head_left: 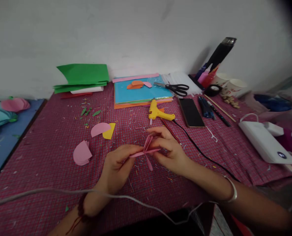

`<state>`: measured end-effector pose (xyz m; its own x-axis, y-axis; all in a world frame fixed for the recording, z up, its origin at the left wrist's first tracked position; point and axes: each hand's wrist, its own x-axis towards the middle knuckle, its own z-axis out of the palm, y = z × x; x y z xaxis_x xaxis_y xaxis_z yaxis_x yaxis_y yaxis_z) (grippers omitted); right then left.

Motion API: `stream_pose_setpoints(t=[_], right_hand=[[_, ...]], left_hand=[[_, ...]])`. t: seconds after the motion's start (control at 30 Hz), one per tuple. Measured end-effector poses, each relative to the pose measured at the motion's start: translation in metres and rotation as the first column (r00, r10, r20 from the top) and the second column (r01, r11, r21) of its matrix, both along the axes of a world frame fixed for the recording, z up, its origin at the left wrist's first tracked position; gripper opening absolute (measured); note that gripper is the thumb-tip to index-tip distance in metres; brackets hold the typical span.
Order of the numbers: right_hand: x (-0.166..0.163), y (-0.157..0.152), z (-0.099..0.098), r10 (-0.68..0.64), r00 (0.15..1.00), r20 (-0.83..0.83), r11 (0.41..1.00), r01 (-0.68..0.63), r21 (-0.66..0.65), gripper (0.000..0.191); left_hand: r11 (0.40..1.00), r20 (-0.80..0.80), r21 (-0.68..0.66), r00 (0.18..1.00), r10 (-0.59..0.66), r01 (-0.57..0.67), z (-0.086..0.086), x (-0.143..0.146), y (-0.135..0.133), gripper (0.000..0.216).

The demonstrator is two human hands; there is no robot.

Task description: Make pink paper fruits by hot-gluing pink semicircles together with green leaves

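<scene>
Between my two hands is a pink folded paper piece (149,161), its several flaps fanning out from a centre fold. My left hand (118,164) pinches one flap between thumb and fingers. On the other side, my right hand (169,149) is closed on the flaps to the right, its fingers partly hiding them. A stack of folded pink paper pieces (82,153) lies to the left of my left hand. Beyond it, a pink half-round paper (100,129) overlaps a yellow paper piece (109,131). Just past my right hand lies a yellow glue gun (158,112).
Black scissors (177,88) rest by blue paper sheets (131,91) at the back. Green paper (87,75) stands at the back left. A phone (191,112) and white power bank (266,142) lie right. A white cable (126,197) crosses in front of my left wrist.
</scene>
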<state>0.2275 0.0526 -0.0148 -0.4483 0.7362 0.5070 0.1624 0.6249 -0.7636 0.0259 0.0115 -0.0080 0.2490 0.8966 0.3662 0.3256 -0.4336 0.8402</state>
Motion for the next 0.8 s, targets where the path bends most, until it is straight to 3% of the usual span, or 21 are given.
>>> stream_pose_setpoints(t=[0.13,0.37,0.63,0.8], right_hand=[[0.0021,0.0008,0.0002,0.030,0.998,0.061,0.998,-0.033,0.057,0.028],[0.0021,-0.0017,-0.0008,-0.036,0.999,0.013,0.997,0.035,0.066,0.029],[0.0010,-0.0035,0.0015,-0.039,0.999,-0.035,0.997,0.041,0.067,0.024],[0.0016,-0.0039,0.0039,-0.017,0.998,-0.059,0.996,0.022,0.086,0.026]], left_hand=[[0.996,-0.040,0.083,0.999,-0.022,0.025,0.0004,-0.0001,0.0009,0.032],[0.950,-0.202,0.312,0.975,0.096,-0.029,0.0035,-0.0008,-0.0010,0.026],[0.946,-0.213,0.323,0.974,0.071,0.002,0.0061,0.0073,-0.0034,0.014],[0.924,-0.208,0.367,0.960,0.189,-0.102,0.0041,0.0062,-0.0073,0.018]])
